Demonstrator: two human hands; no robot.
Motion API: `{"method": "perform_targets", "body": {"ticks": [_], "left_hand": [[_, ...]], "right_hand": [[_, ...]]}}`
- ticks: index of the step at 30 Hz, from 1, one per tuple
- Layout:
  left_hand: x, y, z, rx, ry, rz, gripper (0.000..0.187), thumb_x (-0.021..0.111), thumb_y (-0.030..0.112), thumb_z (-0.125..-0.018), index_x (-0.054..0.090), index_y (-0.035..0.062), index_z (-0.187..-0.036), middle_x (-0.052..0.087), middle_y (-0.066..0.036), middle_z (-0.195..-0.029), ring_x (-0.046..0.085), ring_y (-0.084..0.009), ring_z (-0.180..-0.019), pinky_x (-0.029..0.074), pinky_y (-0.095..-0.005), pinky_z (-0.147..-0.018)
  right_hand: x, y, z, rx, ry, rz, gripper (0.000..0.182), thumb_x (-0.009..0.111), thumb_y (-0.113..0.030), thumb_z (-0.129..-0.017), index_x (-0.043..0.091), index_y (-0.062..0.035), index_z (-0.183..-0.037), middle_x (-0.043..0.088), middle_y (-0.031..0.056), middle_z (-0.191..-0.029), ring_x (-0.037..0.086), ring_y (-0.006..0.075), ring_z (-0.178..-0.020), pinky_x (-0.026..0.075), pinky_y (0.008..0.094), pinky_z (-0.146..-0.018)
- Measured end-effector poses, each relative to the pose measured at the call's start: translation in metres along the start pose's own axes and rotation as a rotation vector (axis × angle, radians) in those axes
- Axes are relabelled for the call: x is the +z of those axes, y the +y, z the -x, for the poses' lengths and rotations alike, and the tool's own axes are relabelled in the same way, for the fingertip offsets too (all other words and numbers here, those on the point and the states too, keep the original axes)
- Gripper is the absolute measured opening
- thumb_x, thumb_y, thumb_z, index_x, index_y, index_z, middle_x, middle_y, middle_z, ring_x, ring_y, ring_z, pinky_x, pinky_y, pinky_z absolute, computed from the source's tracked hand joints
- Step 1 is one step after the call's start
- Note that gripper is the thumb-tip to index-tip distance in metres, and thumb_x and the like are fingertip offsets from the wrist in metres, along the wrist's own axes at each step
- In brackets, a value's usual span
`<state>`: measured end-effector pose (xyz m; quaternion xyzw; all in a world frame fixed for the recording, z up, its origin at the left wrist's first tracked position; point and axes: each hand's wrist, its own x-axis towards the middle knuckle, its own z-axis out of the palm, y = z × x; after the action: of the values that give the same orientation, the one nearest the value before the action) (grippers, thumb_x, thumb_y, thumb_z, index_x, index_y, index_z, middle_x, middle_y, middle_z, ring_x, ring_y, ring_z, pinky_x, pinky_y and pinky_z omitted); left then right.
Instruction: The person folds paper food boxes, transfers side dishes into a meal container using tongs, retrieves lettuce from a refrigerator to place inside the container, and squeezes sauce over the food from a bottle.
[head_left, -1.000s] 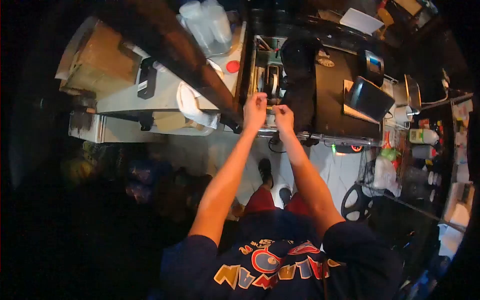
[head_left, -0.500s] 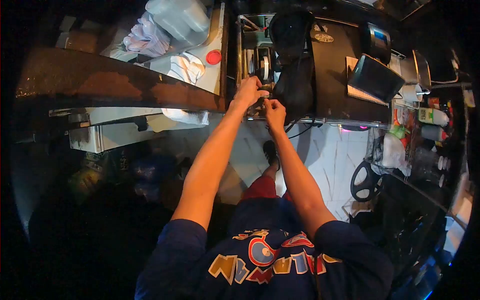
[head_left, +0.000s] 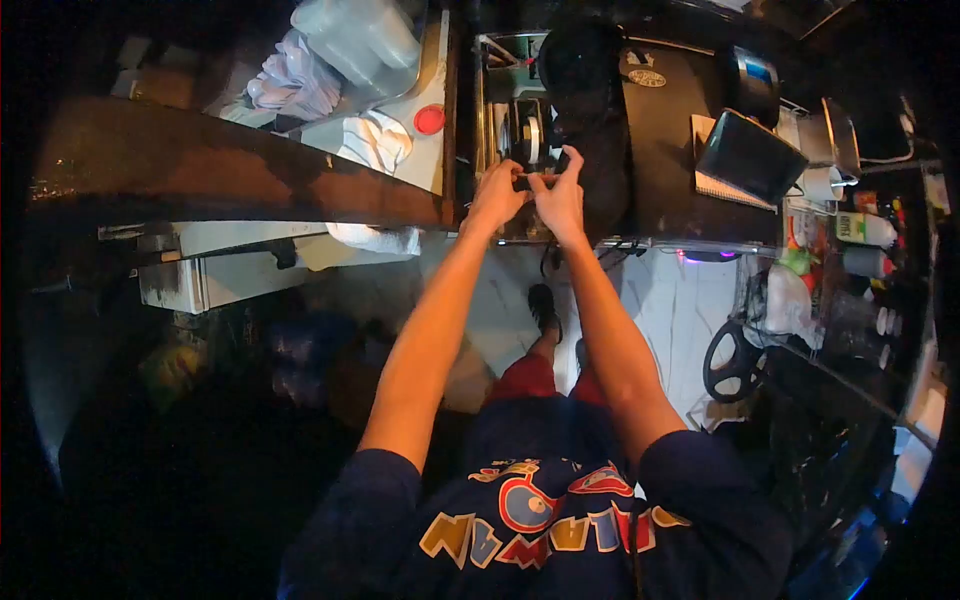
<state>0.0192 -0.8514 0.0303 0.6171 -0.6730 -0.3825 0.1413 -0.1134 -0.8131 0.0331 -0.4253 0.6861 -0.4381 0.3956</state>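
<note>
Dark small part (head_left: 528, 181) pinched between both hands at rack (head_left: 497, 130) edge. Left hand (head_left: 497, 195) and right hand (head_left: 560, 195) fingers curled tight on it. Work looks midway; part not set down.

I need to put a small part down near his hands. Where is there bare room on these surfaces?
Barest is the black top, between the black bag and the tablet. The white counter has a small patch below the red lid, beside the cloth. The tray under both hands is crowded, as is the right-hand shelf.
</note>
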Motion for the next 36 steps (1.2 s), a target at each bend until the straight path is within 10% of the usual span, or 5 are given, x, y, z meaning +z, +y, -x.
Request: {"method": "perform_targets", "body": {"ticks": [14, 36], "left_hand": [[0.004, 0.004, 0.002, -0.036, 0.099, 0.109, 0.07, 0.086, 0.022, -0.075, 0.052, 0.0021, -0.133, 0.064, -0.017, -0.109, 0.067, -0.0245, -0.089, 0.055, -0.0377, -0.082], [0.012, -0.002, 0.011, 0.065, 0.131, 0.141, 0.062, 0.082, 0.005, -0.075, 0.052, 0.0032, -0.13, 0.058, -0.016, -0.112, 0.062, -0.0277, -0.093, 0.053, -0.0394, -0.084]], "right_hand": [[0.0, 0.023, 0.054, 0.104, 0.076, -0.216, 0.063, 0.072, -0.016, -0.088, 0.033, -0.0077, -0.137, 0.066, 0.0081, -0.075, 0.061, 0.0164, -0.065, 0.049, 0.0315, -0.065], [0.003, 0.01, 0.052, -0.221, 0.273, -0.143, 0.081, 0.07, -0.007, -0.087, 0.024, -0.0044, -0.153, 0.062, 0.0116, -0.092, 0.059, 0.0208, -0.083, 0.049, 0.0333, -0.076]]}}
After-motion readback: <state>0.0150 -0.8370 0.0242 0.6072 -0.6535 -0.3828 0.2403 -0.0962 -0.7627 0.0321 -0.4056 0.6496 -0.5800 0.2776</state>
